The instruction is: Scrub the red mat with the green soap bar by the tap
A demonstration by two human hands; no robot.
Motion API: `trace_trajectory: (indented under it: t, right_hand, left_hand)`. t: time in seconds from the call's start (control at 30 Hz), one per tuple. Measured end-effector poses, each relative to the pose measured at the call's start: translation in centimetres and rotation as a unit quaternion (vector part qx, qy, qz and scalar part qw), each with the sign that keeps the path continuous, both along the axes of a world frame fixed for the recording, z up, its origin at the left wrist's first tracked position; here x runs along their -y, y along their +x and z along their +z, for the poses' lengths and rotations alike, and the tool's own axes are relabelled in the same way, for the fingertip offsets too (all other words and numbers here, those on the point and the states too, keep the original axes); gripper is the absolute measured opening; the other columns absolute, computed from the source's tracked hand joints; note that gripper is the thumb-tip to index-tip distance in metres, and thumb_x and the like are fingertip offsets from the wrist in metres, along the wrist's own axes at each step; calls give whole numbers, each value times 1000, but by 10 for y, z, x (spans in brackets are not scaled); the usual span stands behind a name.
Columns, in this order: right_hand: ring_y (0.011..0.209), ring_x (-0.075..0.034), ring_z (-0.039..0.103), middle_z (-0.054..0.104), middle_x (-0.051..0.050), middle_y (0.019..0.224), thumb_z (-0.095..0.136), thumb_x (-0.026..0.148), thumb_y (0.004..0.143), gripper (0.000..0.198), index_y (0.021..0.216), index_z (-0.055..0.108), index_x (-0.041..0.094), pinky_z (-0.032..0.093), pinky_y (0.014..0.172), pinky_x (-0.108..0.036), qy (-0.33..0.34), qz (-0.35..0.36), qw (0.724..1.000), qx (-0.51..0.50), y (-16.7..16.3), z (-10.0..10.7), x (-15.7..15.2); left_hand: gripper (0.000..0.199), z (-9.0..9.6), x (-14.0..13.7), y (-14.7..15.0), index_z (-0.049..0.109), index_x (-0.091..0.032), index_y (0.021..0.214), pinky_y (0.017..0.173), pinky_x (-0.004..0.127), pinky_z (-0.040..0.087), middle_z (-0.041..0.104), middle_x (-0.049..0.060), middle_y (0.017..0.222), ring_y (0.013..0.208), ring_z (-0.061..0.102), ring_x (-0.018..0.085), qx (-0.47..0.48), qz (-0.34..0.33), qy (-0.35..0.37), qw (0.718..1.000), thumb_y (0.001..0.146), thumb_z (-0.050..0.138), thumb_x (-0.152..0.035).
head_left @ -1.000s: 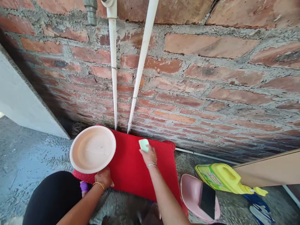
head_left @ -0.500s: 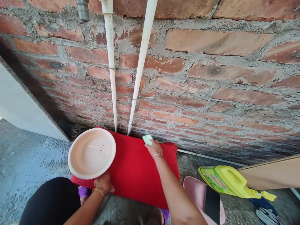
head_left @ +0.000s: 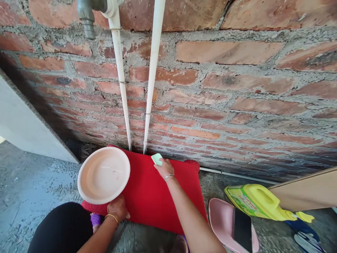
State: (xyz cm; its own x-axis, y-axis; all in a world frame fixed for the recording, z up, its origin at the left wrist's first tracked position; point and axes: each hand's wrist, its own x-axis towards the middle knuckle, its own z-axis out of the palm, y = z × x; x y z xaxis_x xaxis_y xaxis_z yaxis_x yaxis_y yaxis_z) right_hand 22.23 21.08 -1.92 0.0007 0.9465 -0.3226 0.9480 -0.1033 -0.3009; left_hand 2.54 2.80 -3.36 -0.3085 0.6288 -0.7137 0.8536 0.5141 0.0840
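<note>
A pale green bar of soap (head_left: 157, 159) is held in my right hand (head_left: 164, 168), close to the far edge of a red cloth (head_left: 150, 189). The cloth is spread flat by the wall. On its left part rests a round, pale peach basin (head_left: 104, 175), with a few dark specks inside. My left hand (head_left: 118, 207) is closed at the near edge of the cloth, right beside the basin's rim. Its thumb shows, while the other fingers are partly hidden.
A brick wall (head_left: 229, 52) with two white pipes (head_left: 151, 77) and a grey tap (head_left: 88, 21) rises ahead. At right are a pink scoop-shaped container (head_left: 221, 218) bearing a black phone (head_left: 242, 230), a yellow jug (head_left: 260, 200) lying on its side, and a slipper (head_left: 306, 239). A pale slab (head_left: 31, 119) leans at left.
My right hand has moved left along the cloth's far edge with the soap. My left hand and the basin keep their places relative to the cloth; the view has shifted slightly.
</note>
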Motion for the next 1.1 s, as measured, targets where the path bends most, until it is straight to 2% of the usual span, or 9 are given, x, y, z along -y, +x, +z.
trace_trajectory:
  t: [0.13,0.23,0.33,0.43,0.57,0.7,0.83,1.0,1.1]
  right_hand:
    - [102,-23,56,53,-9,113,57,43,74,45,116,58,27,43,81,-31,-24,98,995,-26,-67,5,-12]
    - [103,-23,56,54,-10,115,53,43,76,42,114,60,27,42,82,-31,-40,109,993,-10,-71,7,-30]
    - [104,-23,56,57,-10,114,53,43,76,39,110,63,26,41,83,-32,-46,82,995,35,-33,9,-48]
    - [103,-24,56,60,-11,111,54,41,77,38,108,64,23,40,83,-33,-58,-5,996,69,33,10,-54]
    - [101,-25,57,58,-16,109,48,41,80,44,117,58,19,40,82,-36,-29,-139,985,97,120,11,-36]
    - [94,-24,59,55,-14,108,48,50,79,52,122,52,22,42,80,-36,9,-219,970,105,153,10,-6]
    - [94,-20,58,51,-10,112,47,51,80,53,126,48,25,43,81,-31,30,-191,979,66,115,3,22]
    - [92,-20,56,48,-7,115,59,46,75,51,122,49,31,42,72,-27,16,17,1000,5,29,-13,45]
    - [95,-20,54,49,-5,113,61,43,74,47,119,51,33,41,78,-28,17,68,998,-9,14,-17,43]
  left_hand:
    - [51,-1,0,0,60,-18,95,78,34,51,68,11,105,102,62,28,3,-3,1,1000,46,74,-20]
    - [50,1,-2,0,60,-18,94,78,35,51,68,11,104,102,62,28,1,-5,-10,1000,46,74,-21]
    - [52,4,-4,2,60,-16,96,78,35,51,68,11,104,102,62,28,5,-7,-17,1000,46,74,-20]
    - [50,8,-5,3,61,-15,96,79,35,51,69,12,102,100,63,28,5,-6,-20,1000,47,73,-17]
    - [49,13,-4,3,62,-15,94,80,36,51,69,13,102,100,63,28,11,-6,-16,1000,46,73,-15]
    - [44,8,0,0,63,-17,89,79,35,51,69,12,102,99,63,28,5,-20,2,1000,46,73,-19]
    - [45,-2,3,-3,62,-18,88,78,33,51,69,11,101,100,63,27,1,-28,8,1000,45,73,-20]
    - [40,-12,5,-4,60,-18,84,76,31,50,70,11,98,96,65,26,2,-39,19,999,45,70,-19]
    - [38,-16,5,-5,59,-18,81,72,31,50,70,11,95,93,66,25,0,-41,21,999,44,68,-17]
